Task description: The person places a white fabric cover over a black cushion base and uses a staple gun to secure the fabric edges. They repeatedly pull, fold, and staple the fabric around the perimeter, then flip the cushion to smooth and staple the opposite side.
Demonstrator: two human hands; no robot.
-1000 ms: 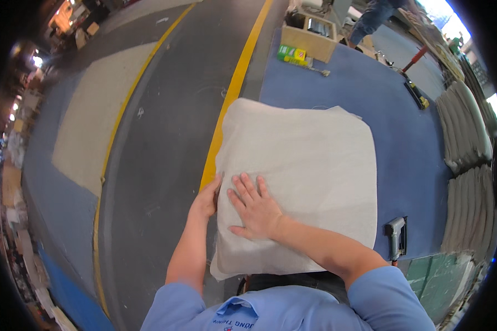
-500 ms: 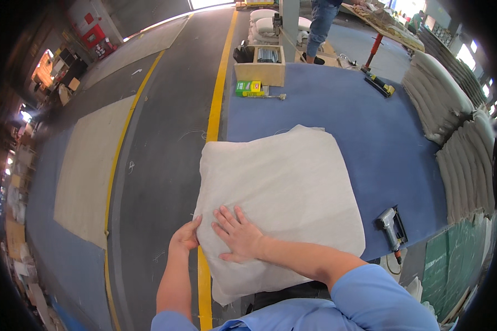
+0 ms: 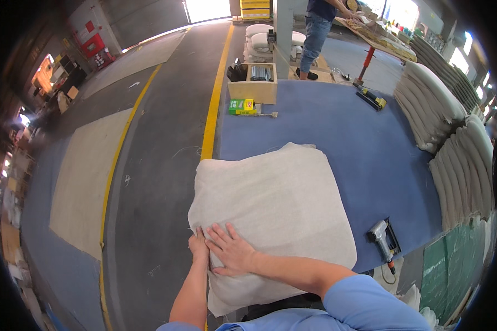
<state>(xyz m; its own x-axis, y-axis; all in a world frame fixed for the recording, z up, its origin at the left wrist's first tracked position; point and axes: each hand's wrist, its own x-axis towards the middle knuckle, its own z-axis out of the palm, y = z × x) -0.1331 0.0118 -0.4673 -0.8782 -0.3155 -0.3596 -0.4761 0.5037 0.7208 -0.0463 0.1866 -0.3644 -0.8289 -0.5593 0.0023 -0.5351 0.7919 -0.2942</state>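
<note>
A square cushion (image 3: 281, 204) covered in pale cloth lies in front of me on the blue work surface, its left side overhanging. At its left edge my left hand (image 3: 199, 248) is closed on the side, some fingers hidden by the cloth. Right beside it, my right hand (image 3: 230, 252) lies flat on top with fingers spread, fingertips near that same edge. The cloth is creased around both hands. To the cushion's right rests a grey air staple gun (image 3: 385, 240) with a hose at its handle.
A wooden box (image 3: 252, 92) of metal strips and a green-yellow carton (image 3: 241, 106) stand at the far left of the blue surface (image 3: 392, 165). Another staple gun (image 3: 371, 98) lies at the far right. Stacked cushions (image 3: 463, 171) line the right side. A person (image 3: 316, 38) stands beyond.
The view has tilted up slightly. My left hand has come in closer to my right hand, and my right hand has shifted toward the cushion's left edge.
</note>
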